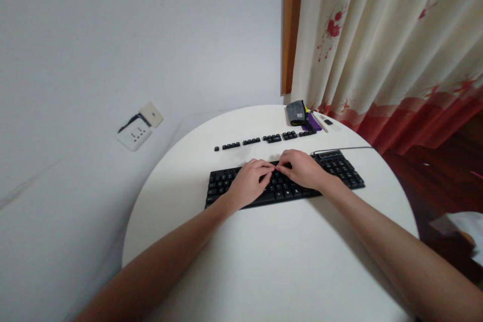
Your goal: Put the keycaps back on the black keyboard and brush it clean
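**Left hand (252, 181) and right hand (300, 167) found close together over keyboard (281, 189)**

The keyboard lay flat on a round white table (264, 261), wider than it was deep to the viewer, its number pad at the right end. A thin cable (352, 149) ran from its rear edge toward the table's right rim.

The left hand rested over the middle of the keyboard, thumb and forefinger curved toward each other with little space at the tips. The right hand came in from the other side, its thumb and forefinger likewise drawn nearly together. The fingertips of both hands met or almost met above the upper middle keys. Whether either hand had hold of a small part could not be told; the tips were too small in view.

Beyond the keyboard, apart from it, stood a line of black keycaps (273, 138): one single at the left end, the others in short groups. A grey pouch (296, 113) sat at the table's far side, with a purple cloth (313, 123) just beside it.

A socket (135, 133) was noted on the wall (151, 35) to the left. A flowered curtain (381, 35) hung at right.
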### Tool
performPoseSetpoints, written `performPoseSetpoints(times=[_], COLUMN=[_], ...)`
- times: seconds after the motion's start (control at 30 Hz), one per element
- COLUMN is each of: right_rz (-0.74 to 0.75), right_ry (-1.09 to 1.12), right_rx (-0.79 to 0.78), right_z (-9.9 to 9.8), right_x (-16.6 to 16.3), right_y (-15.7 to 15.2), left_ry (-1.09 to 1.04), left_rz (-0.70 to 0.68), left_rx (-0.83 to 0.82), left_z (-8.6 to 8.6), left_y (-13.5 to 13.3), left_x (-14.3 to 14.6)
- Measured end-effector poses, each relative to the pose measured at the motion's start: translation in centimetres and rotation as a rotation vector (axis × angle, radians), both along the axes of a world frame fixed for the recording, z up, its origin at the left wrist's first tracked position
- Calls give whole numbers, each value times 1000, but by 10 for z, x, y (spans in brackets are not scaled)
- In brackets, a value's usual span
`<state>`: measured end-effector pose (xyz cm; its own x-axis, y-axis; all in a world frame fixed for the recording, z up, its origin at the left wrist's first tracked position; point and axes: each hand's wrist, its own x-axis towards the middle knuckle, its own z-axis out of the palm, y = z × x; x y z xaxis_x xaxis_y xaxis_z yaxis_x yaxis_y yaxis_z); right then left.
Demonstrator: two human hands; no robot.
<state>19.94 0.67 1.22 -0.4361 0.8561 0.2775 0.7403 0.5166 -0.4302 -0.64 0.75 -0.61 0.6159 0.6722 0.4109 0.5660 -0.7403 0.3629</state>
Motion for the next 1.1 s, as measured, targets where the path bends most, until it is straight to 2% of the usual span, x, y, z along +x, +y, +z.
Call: performPoseSetpoints(times=[1.1], right_rz=[-85], right_ry=[-156], right_rx=[-81], right_z=[7], right_x=[1], right_y=[-1], left_ry=[96], left_rz=[44], left_rx=[26], left_z=[1], left_y=[-6], left_x=[7])
